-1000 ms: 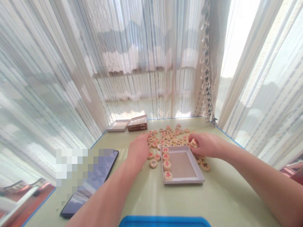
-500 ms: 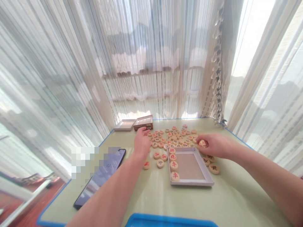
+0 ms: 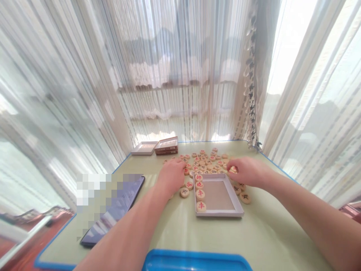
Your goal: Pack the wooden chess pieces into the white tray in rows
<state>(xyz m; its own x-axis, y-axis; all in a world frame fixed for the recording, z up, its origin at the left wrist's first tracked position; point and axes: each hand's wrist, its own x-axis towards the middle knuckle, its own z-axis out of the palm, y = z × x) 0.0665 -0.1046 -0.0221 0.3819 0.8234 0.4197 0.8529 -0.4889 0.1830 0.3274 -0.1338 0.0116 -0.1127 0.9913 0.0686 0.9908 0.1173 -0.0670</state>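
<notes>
The left hand (image 3: 172, 176) is lying knuckles-up over the near-left edge of the scattered wooden chess pieces (image 3: 207, 162), fingers curled down onto the discs there, though whether it is actually pinching one I cannot tell, since the fingertips are hidden under the hand. Over on the other side, the right hand (image 3: 248, 171) is hovering at the far-right corner of the shallow white tray (image 3: 235, 199), thumb and fingers pressed together around a round piece (image 3: 232, 170) with a red mark, holding it just at the tray's rim. Inside the tray, four red-marked discs (image 3: 200, 189) are sitting in a neat column along the left wall, one touching the next, and the rest of the tray floor is showing bare cardboard. Just left of the tray, a couple of loose pieces (image 3: 186, 189) are lying on the pale green table (image 3: 180, 233), and two more black-marked ones (image 3: 241, 193) are resting beside the right wall, under the right wrist. Further out, a dark phone (image 3: 118, 205) is lying flat by the left forearm, well apart from the pieces. At the far edge, a white lid (image 3: 144, 148) and a brown box (image 3: 166, 146) are sitting side by side against the sheer curtains (image 3: 180, 75). Nearest the camera, a blue tray edge (image 3: 194, 261) is poking in at the bottom.
</notes>
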